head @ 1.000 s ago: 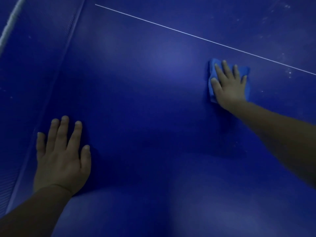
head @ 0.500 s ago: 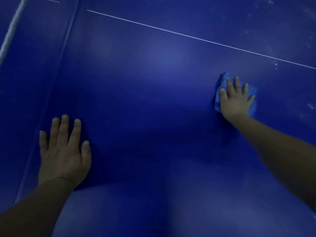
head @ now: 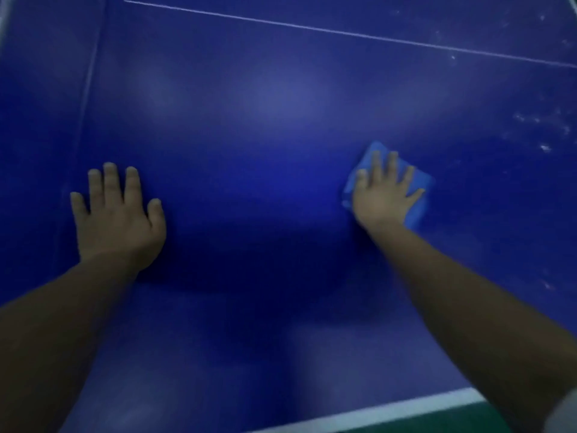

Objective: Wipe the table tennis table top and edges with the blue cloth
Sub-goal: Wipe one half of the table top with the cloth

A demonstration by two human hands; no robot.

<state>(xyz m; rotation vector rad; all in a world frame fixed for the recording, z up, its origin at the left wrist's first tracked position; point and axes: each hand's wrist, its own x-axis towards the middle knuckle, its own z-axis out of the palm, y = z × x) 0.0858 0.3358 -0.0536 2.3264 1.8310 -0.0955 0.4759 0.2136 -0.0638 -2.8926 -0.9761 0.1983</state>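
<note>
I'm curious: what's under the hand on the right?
A blue cloth, pressed onto the dark blue table tennis table top by the right hand. Its middle is hidden.

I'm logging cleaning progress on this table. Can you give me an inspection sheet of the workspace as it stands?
Surface: blue table tennis table top, thin white line across its far part, white edge band at the near side, whitish specks on the right.
Job's things: blue cloth flat on the top under the right hand.
Clutter: nothing seen.
Hands: left hand flat on the bare top, fingers straight; right hand pressing the cloth, fingers spread.
Cables: nothing seen.
Surroundings: green floor past the near edge; elsewhere too dark to tell.
</note>
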